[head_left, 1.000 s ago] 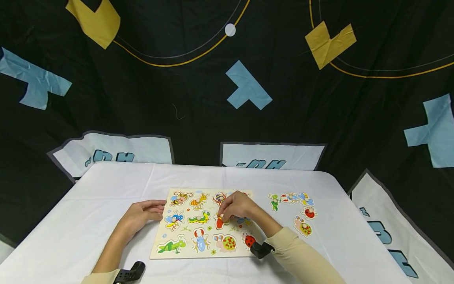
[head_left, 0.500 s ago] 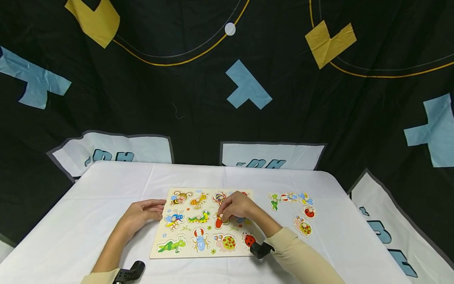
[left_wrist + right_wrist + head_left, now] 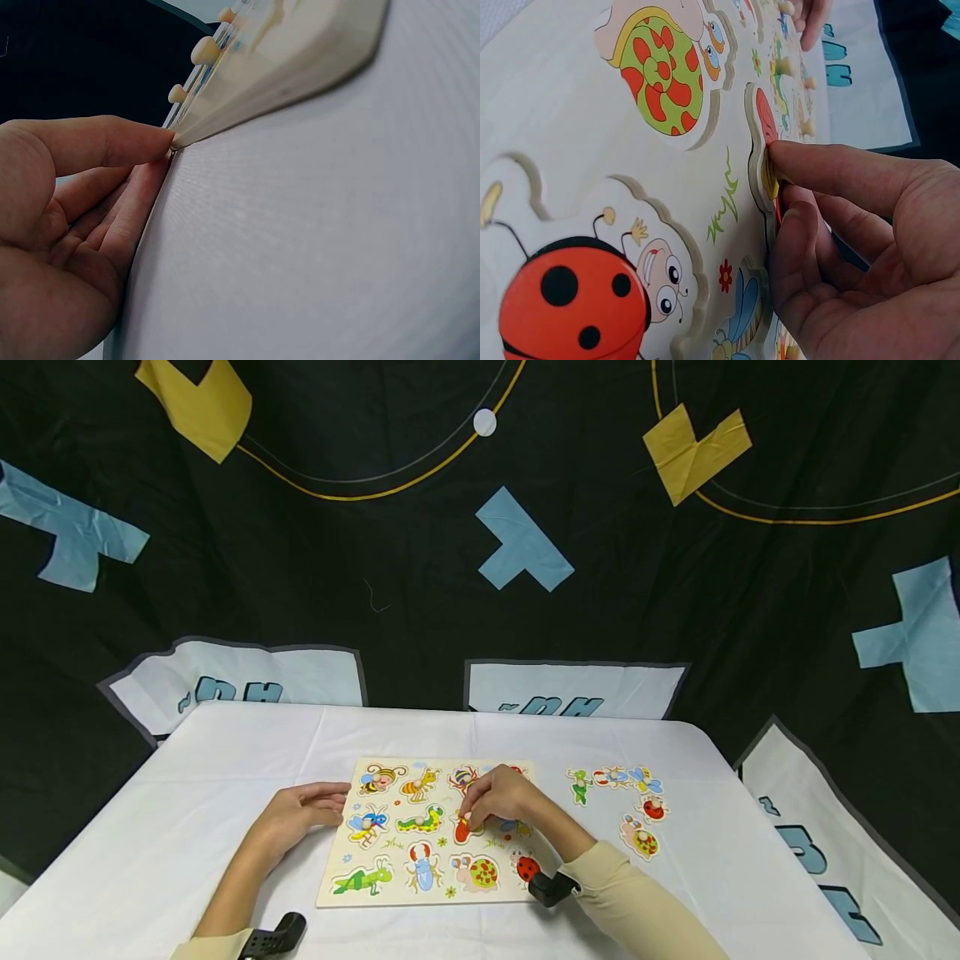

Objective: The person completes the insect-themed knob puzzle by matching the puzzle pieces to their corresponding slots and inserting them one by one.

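Observation:
A wooden insect puzzle board (image 3: pixel 337 900) lies flat on the white table. In the head view my left hand (image 3: pixel 292 818) rests on the table with its fingers stretched to the board's left edge. Thumb and fingertips (image 3: pixel 161 141) touch that edge in the left wrist view. My right hand (image 3: pixel 504 795) pinches a red-and-yellow puzzle piece (image 3: pixel 462 833) at the middle row, its fingertips partly hiding it. In the right wrist view the piece (image 3: pixel 765 112) lies at its recess in the board. Nearby on the board are ladybug (image 3: pixel 570 307) and snail (image 3: pixel 660 75) recesses without knobs.
Several loose pieces lie to the right of the board, among them a ladybug (image 3: pixel 655 810), a snail (image 3: pixel 641 840) and a green insect (image 3: pixel 580 787). Knobbed pieces such as the caterpillar (image 3: pixel 422 820) sit in the board. A black curtain (image 3: pixel 420 635) hangs behind the table.
The red-and-yellow piece under the right fingertips has shifted very slightly left since the earliest frame. Both hands otherwise stay where they were.

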A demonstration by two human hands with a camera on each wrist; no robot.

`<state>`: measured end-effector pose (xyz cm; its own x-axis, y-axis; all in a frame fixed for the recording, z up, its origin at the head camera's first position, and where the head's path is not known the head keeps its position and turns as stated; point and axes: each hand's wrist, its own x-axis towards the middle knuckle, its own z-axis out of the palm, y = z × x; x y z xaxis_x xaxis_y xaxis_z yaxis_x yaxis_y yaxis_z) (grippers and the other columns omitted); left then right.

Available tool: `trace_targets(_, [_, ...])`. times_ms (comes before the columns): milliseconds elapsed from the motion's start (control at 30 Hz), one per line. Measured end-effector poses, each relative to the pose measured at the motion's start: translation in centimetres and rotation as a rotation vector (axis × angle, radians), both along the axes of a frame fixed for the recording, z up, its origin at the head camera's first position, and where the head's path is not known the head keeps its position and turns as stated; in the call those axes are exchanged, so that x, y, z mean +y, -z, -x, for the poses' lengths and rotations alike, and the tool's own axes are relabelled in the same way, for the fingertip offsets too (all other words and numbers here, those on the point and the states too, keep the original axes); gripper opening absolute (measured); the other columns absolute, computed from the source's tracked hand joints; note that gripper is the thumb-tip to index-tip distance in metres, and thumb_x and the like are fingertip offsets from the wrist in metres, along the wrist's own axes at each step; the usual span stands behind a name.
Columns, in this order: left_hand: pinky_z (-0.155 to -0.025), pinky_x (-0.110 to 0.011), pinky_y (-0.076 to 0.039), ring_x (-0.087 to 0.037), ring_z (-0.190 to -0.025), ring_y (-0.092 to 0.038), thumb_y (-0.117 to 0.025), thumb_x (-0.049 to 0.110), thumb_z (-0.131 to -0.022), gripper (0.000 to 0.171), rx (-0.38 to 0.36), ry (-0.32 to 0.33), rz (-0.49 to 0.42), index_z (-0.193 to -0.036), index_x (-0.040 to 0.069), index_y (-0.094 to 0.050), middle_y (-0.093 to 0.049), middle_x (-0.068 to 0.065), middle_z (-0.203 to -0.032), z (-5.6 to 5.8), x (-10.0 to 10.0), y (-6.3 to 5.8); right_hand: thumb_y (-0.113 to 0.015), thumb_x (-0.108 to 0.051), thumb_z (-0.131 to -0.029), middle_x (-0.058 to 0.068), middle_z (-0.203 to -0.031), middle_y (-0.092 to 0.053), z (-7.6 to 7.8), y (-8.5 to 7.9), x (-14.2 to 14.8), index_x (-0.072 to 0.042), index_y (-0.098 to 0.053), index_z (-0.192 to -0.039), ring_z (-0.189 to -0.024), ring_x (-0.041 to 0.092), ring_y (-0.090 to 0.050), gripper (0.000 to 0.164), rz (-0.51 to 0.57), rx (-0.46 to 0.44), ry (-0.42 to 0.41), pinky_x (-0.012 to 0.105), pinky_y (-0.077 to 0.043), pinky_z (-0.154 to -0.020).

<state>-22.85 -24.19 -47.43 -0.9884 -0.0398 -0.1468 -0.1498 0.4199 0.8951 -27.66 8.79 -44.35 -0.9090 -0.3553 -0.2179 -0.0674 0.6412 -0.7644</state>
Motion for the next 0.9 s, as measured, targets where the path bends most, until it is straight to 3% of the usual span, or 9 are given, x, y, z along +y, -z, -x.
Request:
trace_targets(400, [-0.107, -0.048, -0.038, -0.01, -0.098, -0.068, -0.079, 0.008, -0.081, 0.058, 0.004, 0.003, -0.003, -0.137, 0.003, -0.062, -0.076, -0.007, -0.11, -0.04, 0.0, -0.1, -0.088, -0.005, -0.067, -0.006, -0.065, -0.067, -0.15, 0.25, 0.1, -0.014, -0.079, -0.074, -0.059, 0.01, -0.053, 0.014, -0.002, 0.007, 0.01, 0.024, -0.041, -0.055])
trace_targets(900, [-0.106, -0.048, -0.039, -0.01, -0.098, -0.068, -0.078, 0.01, -0.081, 0.058, 0.002, 0.001, 0.007, -0.137, 0.004, -0.062, -0.076, -0.007, -0.11, 0.04, 0.0, -0.2, -0.09, -0.01, -0.067, -0.003, -0.068, -0.072, -0.05, 0.34, 0.37, -0.015, -0.08, -0.078, -0.06, 0.011, -0.057, 0.015, 0.004, -0.032, 0.019, 0.025, -0.046, -0.057])
